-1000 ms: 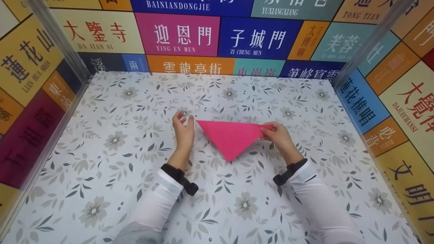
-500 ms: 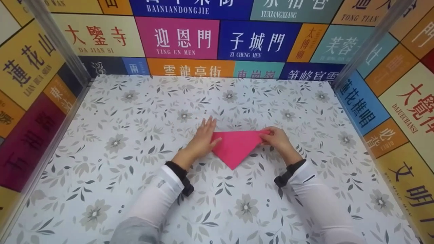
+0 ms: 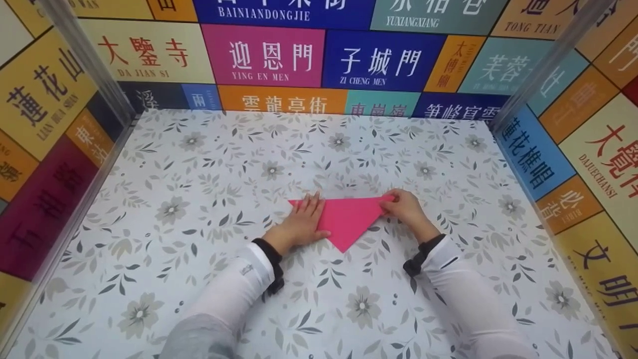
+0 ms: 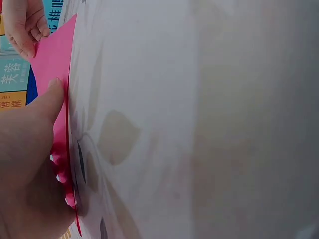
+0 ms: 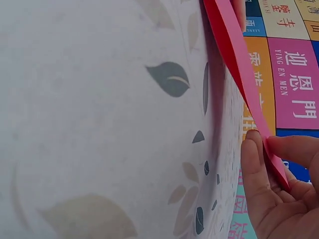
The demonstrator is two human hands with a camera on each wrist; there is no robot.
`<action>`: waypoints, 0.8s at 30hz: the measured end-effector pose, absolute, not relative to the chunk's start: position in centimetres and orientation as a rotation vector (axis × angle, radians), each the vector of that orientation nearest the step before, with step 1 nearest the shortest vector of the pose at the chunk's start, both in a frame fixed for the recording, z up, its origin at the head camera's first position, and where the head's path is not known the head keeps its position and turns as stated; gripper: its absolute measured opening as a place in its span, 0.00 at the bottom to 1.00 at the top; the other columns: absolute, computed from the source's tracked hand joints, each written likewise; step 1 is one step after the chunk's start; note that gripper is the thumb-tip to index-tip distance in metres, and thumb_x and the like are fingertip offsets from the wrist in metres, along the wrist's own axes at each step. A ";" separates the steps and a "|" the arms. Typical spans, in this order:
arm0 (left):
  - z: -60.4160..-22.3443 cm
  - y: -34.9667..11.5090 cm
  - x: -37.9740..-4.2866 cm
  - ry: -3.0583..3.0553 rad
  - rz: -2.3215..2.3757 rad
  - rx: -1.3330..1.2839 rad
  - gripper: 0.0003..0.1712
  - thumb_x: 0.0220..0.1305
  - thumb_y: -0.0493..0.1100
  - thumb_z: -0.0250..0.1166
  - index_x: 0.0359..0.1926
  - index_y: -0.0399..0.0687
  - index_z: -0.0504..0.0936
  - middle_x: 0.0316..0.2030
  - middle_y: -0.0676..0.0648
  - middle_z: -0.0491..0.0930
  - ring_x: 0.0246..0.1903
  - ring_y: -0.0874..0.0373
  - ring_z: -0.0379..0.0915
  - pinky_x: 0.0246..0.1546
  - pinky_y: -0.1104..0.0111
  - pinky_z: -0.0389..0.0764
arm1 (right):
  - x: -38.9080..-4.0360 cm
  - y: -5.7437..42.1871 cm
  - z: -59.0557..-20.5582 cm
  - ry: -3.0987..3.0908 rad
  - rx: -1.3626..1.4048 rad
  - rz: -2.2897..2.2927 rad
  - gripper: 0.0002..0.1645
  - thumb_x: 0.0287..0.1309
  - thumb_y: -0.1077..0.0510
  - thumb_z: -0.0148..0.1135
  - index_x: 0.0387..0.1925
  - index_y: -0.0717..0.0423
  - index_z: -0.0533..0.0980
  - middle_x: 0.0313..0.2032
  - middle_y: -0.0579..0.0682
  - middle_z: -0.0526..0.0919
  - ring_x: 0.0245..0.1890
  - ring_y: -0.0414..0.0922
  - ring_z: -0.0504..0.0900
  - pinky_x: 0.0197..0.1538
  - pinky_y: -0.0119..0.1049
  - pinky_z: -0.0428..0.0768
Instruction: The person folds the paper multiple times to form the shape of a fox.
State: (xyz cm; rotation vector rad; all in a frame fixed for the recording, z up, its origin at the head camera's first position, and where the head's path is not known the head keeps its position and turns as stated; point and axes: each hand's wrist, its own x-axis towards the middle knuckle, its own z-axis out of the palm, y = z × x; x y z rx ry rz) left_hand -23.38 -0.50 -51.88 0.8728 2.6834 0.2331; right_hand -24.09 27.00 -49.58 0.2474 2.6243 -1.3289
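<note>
A pink sheet of paper (image 3: 346, 219), folded into a triangle, lies on the table with its long edge at the far side and one point toward me. My left hand (image 3: 302, 222) rests flat on its left part, fingers straight; the left corner shows beyond the fingers. In the left wrist view the thumb (image 4: 54, 94) lies on the paper (image 4: 55, 59). At the right corner my right hand (image 3: 404, 207) pinches the paper between thumb and fingers. That corner is lifted, and the right wrist view shows the layers of the paper (image 5: 239, 59) gaping apart.
A white table cover (image 3: 239, 309) with grey flowers and leaves spreads under everything. Panels with printed characters (image 3: 271, 55) stand along the back and both sides. Clear upright strips (image 3: 94, 75) edge the corners.
My left hand has come from beside the left corner onto the paper and now lies flat there. The paper and right hand have shifted slightly toward me; the right hand keeps its pinch.
</note>
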 end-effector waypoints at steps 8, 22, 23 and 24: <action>-51.5 -0.3 -23.2 2.647 0.184 0.860 0.49 0.59 0.67 0.45 0.68 0.43 0.36 0.69 0.42 0.30 0.67 0.45 0.24 0.65 0.52 0.36 | -24.0 27.0 -50.1 2.807 0.184 -1.035 0.14 0.53 0.56 0.57 0.40 0.59 0.74 0.33 0.54 0.76 0.32 0.46 0.73 0.33 0.32 0.71; -51.1 0.0 -22.8 2.634 0.142 0.819 0.50 0.59 0.67 0.44 0.69 0.43 0.35 0.69 0.42 0.29 0.67 0.45 0.23 0.64 0.53 0.34 | -23.9 27.3 -49.5 2.892 0.000 -0.923 0.32 0.60 0.52 0.49 0.62 0.63 0.57 0.62 0.64 0.56 0.64 0.57 0.52 0.64 0.49 0.52; -51.1 0.0 -22.8 2.636 0.141 0.816 0.50 0.59 0.67 0.44 0.69 0.43 0.35 0.69 0.42 0.29 0.67 0.45 0.23 0.64 0.53 0.34 | -23.7 27.0 -49.5 2.909 -0.046 -0.878 0.34 0.60 0.51 0.49 0.63 0.63 0.55 0.64 0.63 0.53 0.65 0.57 0.49 0.65 0.49 0.49; -51.1 0.0 -22.8 2.637 0.144 0.813 0.50 0.59 0.67 0.44 0.69 0.43 0.35 0.69 0.42 0.29 0.67 0.45 0.23 0.64 0.53 0.34 | -23.5 26.7 -49.5 2.921 -0.105 -0.827 0.36 0.60 0.50 0.48 0.64 0.63 0.53 0.65 0.62 0.50 0.66 0.57 0.46 0.65 0.50 0.47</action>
